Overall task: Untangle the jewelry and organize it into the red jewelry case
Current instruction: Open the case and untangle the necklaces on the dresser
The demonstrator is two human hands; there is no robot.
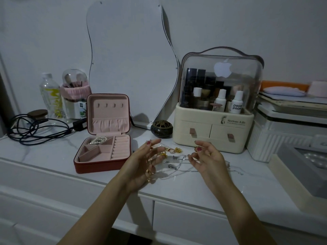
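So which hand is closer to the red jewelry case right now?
Left. The left hand is just right of the red jewelry case, beside its front corner; the right hand is farther right, over the silver chains.
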